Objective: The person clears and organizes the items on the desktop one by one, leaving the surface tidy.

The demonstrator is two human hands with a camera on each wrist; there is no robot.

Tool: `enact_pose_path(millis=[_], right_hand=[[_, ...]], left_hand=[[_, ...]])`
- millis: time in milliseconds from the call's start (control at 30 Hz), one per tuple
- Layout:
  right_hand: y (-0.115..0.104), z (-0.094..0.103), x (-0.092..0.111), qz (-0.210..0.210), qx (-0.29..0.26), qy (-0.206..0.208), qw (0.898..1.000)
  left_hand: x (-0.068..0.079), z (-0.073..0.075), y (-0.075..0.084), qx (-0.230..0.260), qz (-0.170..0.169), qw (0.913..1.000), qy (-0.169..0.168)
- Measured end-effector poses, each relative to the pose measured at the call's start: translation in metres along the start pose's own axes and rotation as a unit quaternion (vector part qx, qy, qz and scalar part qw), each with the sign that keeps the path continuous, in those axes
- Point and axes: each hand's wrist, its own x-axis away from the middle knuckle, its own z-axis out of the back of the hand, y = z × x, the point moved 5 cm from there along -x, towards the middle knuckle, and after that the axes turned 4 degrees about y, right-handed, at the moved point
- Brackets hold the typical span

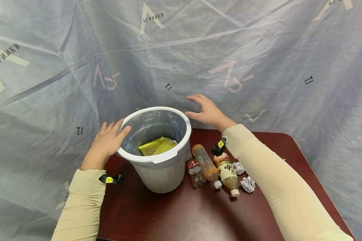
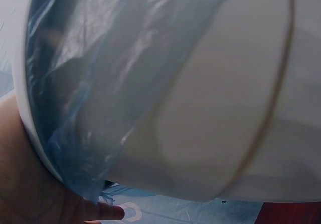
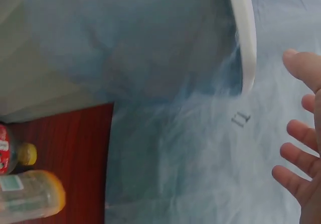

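Note:
A white trash bin (image 1: 160, 175) with a white rim stands on the table, lined with a translucent bluish bag (image 1: 132, 134). Inside it lies a yellow-green crumpled wrapper (image 1: 158, 147). My left hand (image 1: 107, 142) rests against the left side of the rim, fingers extended; the left wrist view shows it beside the bin's edge (image 2: 24, 103). Across the bin, my right hand (image 1: 206, 112) is held just off the rim's right side, fingers spread and holding nothing. In the right wrist view a gap shows between the right hand (image 3: 306, 133) and the rim (image 3: 246, 43).
Right of the bin lie a red-labelled clear bottle (image 1: 195, 172), an orange-tinted bottle (image 1: 206, 165) and a cream-labelled bottle (image 1: 227, 172). Crumpled paper balls (image 1: 247, 184) sit beside them. Grey printed cloth (image 1: 181, 50) hangs behind the dark red table (image 1: 181, 221).

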Motion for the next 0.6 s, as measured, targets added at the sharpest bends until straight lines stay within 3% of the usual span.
enact_pose_path(millis=[333,600], right_hand=[[0.049,0.008,0.044,-0.032,-0.052,0.075,0.995],[0.100,-0.008,0.095,-0.106,-0.085,0.091,0.987]], left_hand=[[-0.001,-0.002,0.000,0.003,-0.005,1.0000,-0.002],[-0.001,-0.002,-0.001,0.008,-0.010,0.9999,0.004]])
